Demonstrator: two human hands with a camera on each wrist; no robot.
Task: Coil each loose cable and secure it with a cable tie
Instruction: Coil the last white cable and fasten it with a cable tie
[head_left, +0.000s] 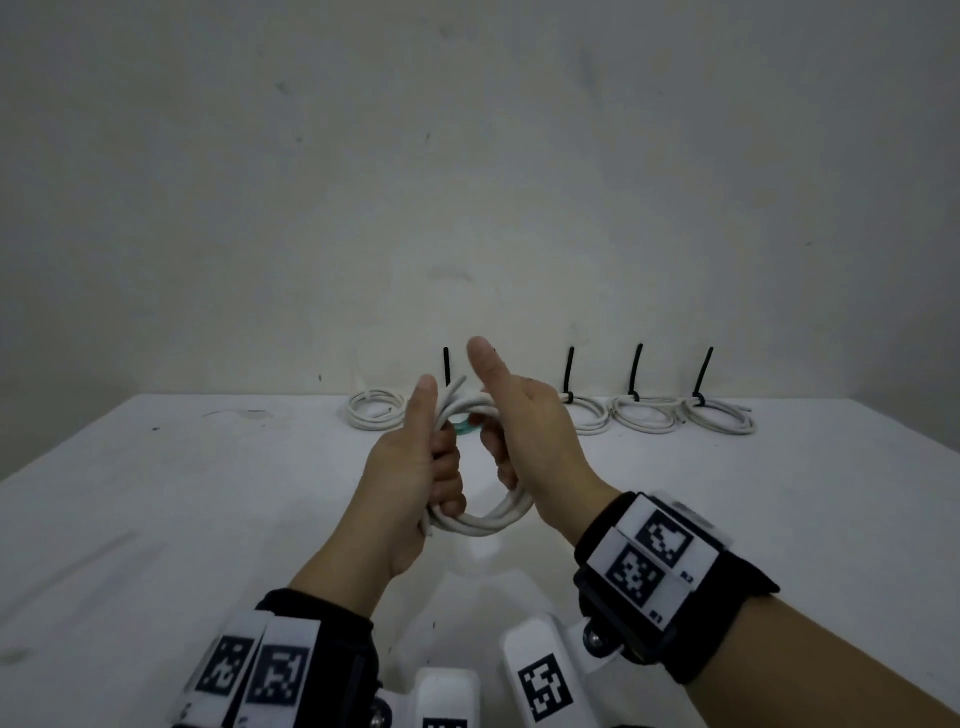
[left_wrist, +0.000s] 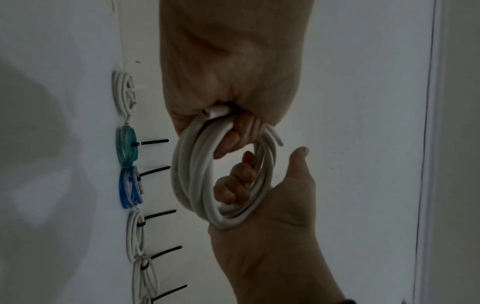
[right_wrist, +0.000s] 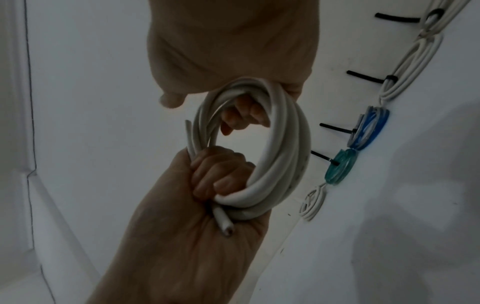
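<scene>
A white cable coil (head_left: 488, 522) of several loops hangs in the air above the white table (head_left: 208, 493), held between both hands. My left hand (head_left: 441, 467) grips its left side in a fist, thumb lying up along the loops. My right hand (head_left: 504, 457) has its fingers hooked through the ring on the right side, thumb raised straight up. In the right wrist view one cut end (right_wrist: 224, 225) of the coil (right_wrist: 283, 164) sticks out below the left fist. The left wrist view shows the coil (left_wrist: 187, 181) upright between the hands. No tie is on this coil.
Along the table's back edge by the wall lies a row of coils: a white one (head_left: 375, 410), a teal one (left_wrist: 126, 146), a blue one (left_wrist: 129, 188) and three white ones (head_left: 644, 415), most with black ties (head_left: 570, 371) sticking up. A faint pale strip (head_left: 88, 558) lies front left.
</scene>
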